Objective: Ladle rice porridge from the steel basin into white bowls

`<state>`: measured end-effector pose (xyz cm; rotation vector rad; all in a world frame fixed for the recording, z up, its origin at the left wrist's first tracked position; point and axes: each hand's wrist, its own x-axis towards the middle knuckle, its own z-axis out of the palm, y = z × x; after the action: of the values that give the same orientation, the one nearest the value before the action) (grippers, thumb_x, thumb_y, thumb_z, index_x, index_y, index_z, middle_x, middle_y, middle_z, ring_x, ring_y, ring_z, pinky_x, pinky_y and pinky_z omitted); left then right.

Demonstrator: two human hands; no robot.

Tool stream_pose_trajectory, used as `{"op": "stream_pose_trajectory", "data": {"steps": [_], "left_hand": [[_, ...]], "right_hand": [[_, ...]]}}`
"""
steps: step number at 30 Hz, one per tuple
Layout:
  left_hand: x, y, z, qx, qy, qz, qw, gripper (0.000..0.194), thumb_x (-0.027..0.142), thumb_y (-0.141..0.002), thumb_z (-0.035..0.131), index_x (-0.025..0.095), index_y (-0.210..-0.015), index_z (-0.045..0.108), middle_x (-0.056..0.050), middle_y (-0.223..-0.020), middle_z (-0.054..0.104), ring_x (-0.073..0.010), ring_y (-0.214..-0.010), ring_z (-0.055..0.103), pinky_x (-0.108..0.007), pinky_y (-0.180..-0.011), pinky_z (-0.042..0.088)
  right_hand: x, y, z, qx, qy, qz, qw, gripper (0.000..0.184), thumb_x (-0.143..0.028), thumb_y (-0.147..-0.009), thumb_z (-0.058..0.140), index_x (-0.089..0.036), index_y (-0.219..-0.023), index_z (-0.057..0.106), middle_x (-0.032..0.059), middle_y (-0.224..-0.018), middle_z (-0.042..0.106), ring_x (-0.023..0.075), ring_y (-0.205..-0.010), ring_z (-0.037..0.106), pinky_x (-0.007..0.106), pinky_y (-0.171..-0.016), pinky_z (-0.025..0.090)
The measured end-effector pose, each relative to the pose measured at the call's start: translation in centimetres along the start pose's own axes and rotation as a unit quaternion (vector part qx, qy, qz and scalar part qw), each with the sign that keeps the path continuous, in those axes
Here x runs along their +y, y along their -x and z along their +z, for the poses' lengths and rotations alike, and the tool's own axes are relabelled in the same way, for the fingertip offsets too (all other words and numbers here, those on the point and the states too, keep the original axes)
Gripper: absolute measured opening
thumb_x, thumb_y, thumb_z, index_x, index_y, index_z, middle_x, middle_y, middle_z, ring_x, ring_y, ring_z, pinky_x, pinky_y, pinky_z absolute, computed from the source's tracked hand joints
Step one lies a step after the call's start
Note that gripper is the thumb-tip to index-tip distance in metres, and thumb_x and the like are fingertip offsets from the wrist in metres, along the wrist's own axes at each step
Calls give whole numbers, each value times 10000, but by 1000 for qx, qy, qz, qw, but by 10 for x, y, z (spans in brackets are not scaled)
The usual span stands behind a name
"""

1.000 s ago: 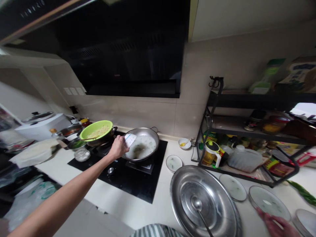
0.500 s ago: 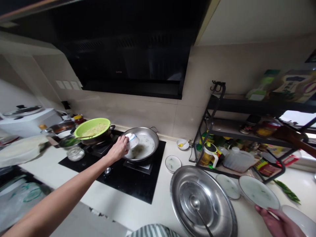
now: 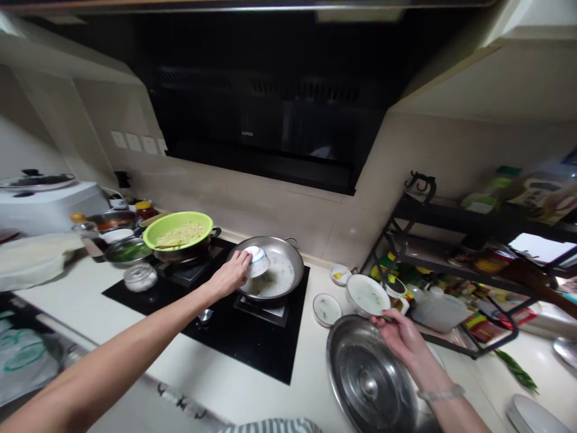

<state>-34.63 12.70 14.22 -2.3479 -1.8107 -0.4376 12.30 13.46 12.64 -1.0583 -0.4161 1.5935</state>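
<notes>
My left hand (image 3: 233, 273) grips a small white bowl (image 3: 258, 262) with a blue band, tipped on its side above the wide metal pan (image 3: 298, 270). Pale, cloudy liquid with dark green bits fills part of that pan. Between the fingers and thumb of my right hand (image 3: 401, 337) is the rim of a larger white bowl (image 3: 354, 304) of whitish liquid with green bits. It is above the counter, over the far edge of a shiny metal basin or lid (image 3: 345, 367). Close by stands a small round bowl (image 3: 321, 321) of similar liquid.
On the left burner, a green colander (image 3: 151, 231) of pale shreds sits over a pot. A glass jar (image 3: 140, 281) stands before it. A black rack (image 3: 442, 240) with bottles and jars is at right. The range hood (image 3: 270, 150) hangs above the stove.
My right hand has brought the larger bowl leftward from the counter at far right, across to beside the small round bowl. My left hand stays over the pan with its bowl. The view has shifted slightly.
</notes>
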Motion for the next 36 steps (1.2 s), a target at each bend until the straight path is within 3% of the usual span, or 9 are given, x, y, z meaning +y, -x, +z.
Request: {"op": "stream_pose_trajectory", "data": {"steps": [6,13,21,27,29,32,33,36], "left_hand": [[-13,6,-10,-3,28,-9,1000,625,93,-695,584,178,-1292,420,-140,-1243,490,-289,-1140,439,-426,-939,479],[-29,9,-11,-4,34,16,999,586,93,-677,561,144,-1245,426,-148,-1235,481,-292,-1123,424,-407,-897,503],[-38,9,-6,-28,57,19,998,571,94,-689,570,196,-1232,423,-124,-1252,465,-277,-1140,429,-381,-870,513],[-40,5,-3,-40,38,36,998,562,100,-705,566,172,-1242,415,-140,-1276,461,-280,-1144,424,-360,-832,523],[-39,4,-4,-47,38,42,997,551,102,-715,561,171,-1242,411,-136,-1277,463,-275,-1146,422,-362,-846,521],[-38,4,-4,-56,43,47,996,548,103,-717,557,169,-1241,409,-131,-1273,465,-269,-1143,421,-359,-847,525],[-38,4,-3,-58,46,47,996,557,100,-712,560,172,-1244,408,-130,-1276,463,-269,-1146,420,-357,-848,526],[-39,4,0,-57,52,47,996,586,96,-702,568,174,-1258,402,-133,-1286,452,-276,-1154,416,-358,-841,528]], "right_hand": [[40,-21,95,-79,31,45,995,274,22,-648,586,-182,-830,591,26,-653,662,140,-520,629,171,-443,529],[78,-48,159,-93,109,43,989,239,16,-675,555,-183,-808,565,4,-627,634,107,-479,583,156,-446,524],[78,-69,189,-80,216,-32,973,301,12,-679,672,-190,-858,540,-30,-559,586,118,-451,597,172,-452,535],[73,-76,202,-74,301,-110,944,707,26,-627,694,-201,-1255,461,-97,-606,576,89,-389,551,147,-367,433],[73,-74,205,-90,368,-147,914,791,-8,-645,690,-194,-1359,405,-79,-680,597,77,-390,545,159,-383,436],[77,-68,210,-110,510,-215,826,842,-101,-692,686,-192,-1448,325,-23,-828,624,62,-414,548,184,-430,461],[79,-66,211,-113,532,-225,808,851,-133,-706,683,-196,-1463,301,-17,-844,620,65,-422,552,191,-439,465],[90,-62,213,-105,502,-209,832,869,-208,-737,669,-181,-1487,231,-56,-730,570,97,-430,545,208,-424,455]]}}
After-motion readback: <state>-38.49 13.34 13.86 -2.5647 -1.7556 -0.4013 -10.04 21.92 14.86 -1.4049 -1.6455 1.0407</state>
